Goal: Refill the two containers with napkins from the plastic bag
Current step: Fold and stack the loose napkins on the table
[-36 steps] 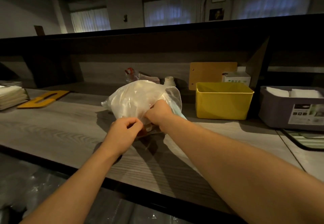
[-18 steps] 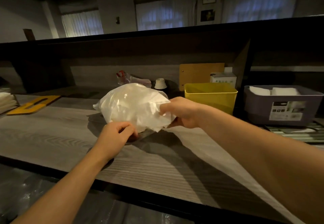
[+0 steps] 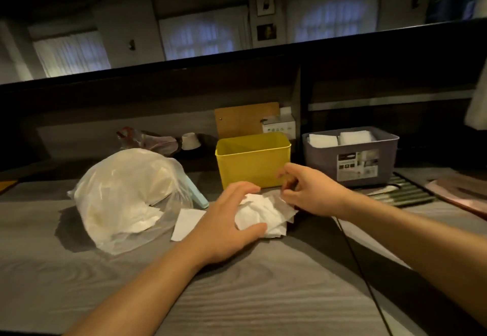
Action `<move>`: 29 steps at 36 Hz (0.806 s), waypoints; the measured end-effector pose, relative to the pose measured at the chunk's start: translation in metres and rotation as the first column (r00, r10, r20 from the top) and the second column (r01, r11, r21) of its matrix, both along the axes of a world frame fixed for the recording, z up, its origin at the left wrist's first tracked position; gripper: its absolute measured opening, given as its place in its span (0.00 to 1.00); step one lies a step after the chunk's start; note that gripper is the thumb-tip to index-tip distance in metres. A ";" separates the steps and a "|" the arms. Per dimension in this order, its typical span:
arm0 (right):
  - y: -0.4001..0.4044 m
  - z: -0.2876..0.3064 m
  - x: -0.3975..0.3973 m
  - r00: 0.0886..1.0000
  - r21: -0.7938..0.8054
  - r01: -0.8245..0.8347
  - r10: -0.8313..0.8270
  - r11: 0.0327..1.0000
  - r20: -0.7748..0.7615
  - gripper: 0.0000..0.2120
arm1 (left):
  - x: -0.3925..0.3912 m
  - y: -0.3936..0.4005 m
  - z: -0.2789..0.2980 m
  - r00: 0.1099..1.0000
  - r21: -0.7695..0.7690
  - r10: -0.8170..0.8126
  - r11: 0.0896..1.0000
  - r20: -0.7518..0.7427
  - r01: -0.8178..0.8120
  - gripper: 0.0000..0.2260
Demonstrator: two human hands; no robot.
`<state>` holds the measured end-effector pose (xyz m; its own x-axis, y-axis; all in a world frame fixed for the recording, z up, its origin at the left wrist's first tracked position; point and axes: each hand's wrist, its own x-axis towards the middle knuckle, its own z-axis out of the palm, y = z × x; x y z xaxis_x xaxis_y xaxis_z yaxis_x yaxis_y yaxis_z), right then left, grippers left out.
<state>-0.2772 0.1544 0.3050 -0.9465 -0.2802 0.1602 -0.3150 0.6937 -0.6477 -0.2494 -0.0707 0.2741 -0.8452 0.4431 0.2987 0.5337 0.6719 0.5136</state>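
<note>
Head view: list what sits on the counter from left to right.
plastic bag → loose napkin → left hand → napkin pile → right hand → purple bin

Glossy clear plastic bag (image 3: 123, 193); matt wood-grain counter (image 3: 237, 296); smooth yellow plastic container (image 3: 253, 162).
</note>
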 end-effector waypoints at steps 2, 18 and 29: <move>0.010 -0.006 0.005 0.988 0.044 -0.068 0.073 0.997 -0.134 0.18 | -0.011 0.012 0.000 1.000 -0.129 -0.025 0.991 0.019 0.027 0.31; 0.038 -0.021 -0.001 0.943 0.055 -0.278 0.284 0.959 -0.174 0.16 | -0.028 0.006 0.010 0.964 -0.016 -0.154 0.987 0.219 0.161 0.34; 0.027 -0.026 0.000 0.968 -0.316 -0.062 -0.021 0.947 -0.251 0.09 | -0.031 0.006 0.005 0.974 0.098 -0.088 0.993 0.210 0.069 0.27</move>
